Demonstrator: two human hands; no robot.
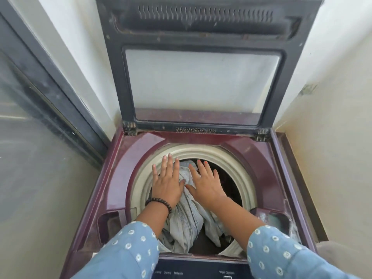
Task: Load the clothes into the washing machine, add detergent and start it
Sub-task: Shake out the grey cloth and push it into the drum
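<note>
A maroon top-loading washing machine (118, 178) stands in front of me with its dark lid (201, 77) raised upright. A pale grey garment (188, 218) fills the middle of the round drum opening, inside the cream rim (237, 164). My left hand (167, 182), with a bead bracelet at the wrist, lies flat with straight fingers over the garment's left side and the rim. My right hand (205, 182) presses flat on the garment just beside it. Darker clothes (229, 184) show deeper in the drum on the right.
The dark control panel (201, 270) with white labels runs along the near edge. A recessed compartment (277, 220) sits at the machine's front right corner. A dark-framed glass door (40, 109) stands to the left, and pale walls (332, 127) close in on the right.
</note>
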